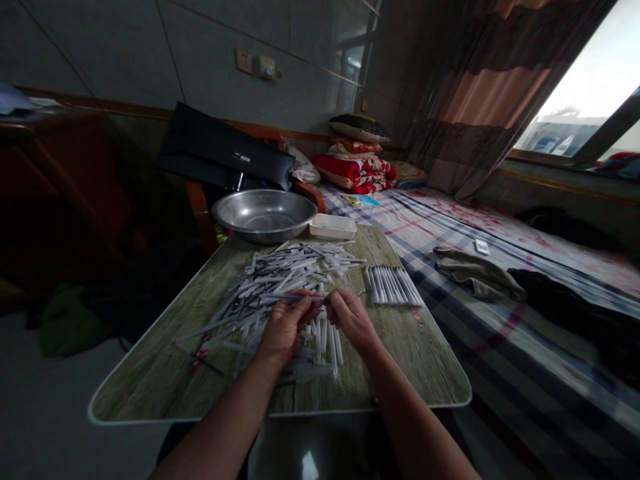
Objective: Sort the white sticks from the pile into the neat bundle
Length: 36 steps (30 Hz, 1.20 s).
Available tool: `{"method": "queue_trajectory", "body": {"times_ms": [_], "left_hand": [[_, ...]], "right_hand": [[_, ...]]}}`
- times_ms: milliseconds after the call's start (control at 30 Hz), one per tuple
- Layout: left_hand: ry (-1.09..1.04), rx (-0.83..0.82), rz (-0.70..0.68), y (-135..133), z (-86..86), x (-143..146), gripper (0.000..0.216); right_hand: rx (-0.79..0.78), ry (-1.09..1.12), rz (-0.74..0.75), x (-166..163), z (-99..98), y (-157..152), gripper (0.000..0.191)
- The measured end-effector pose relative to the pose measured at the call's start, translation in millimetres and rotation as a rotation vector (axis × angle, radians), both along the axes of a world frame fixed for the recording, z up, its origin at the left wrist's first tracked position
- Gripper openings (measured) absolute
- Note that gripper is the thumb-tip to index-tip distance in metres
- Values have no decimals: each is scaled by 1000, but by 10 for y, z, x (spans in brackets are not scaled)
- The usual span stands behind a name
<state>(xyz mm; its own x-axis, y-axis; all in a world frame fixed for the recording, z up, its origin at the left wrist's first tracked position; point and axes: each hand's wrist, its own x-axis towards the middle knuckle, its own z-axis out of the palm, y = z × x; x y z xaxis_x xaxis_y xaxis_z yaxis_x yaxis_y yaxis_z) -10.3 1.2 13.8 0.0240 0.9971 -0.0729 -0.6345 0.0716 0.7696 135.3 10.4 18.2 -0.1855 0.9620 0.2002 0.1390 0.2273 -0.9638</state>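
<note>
Thin tube (281, 296) above the table (410, 367)
Left hand (286, 327) pinches it; right hand (351, 319) pinches its end; loose tubes (274, 272) lie beneath.

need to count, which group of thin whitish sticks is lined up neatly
The flat row of whitish, dark-ended sticks right of the right hand: they lie side by side; the larger grey-white heap is jumbled.
</note>
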Motion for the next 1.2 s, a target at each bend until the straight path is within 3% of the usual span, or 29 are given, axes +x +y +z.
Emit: {"method": "queue_trajectory", "body": {"times_ms": [67, 167, 333, 467, 600, 800, 967, 1200], "left_hand": [[2, 8, 9, 3, -5, -2, 29], [7, 7, 6, 5, -13, -1, 29], [23, -9, 6, -6, -2, 3, 33], [29, -5, 17, 3, -26, 1, 32], [26, 10, 3, 19, -60, 0, 30], [48, -2, -9, -4, -6, 1, 32], [68, 9, -12, -22, 18, -3, 32], [188, 36, -4, 4, -59, -9, 29]], "right_hand": [[24, 49, 23, 15, 3, 3, 22], [42, -18, 5, 19, -19, 17, 18], [-11, -63, -7, -4, -59, 21, 43], [12, 54, 13, 10, -64, 11, 21], [15, 28, 41, 37, -94, 17, 16], [-52, 105, 97, -2, -114, 13, 41], [-187, 227, 138, -52, -52, -30, 46], [-200, 196, 169, 28, 5, -38, 27]]}}
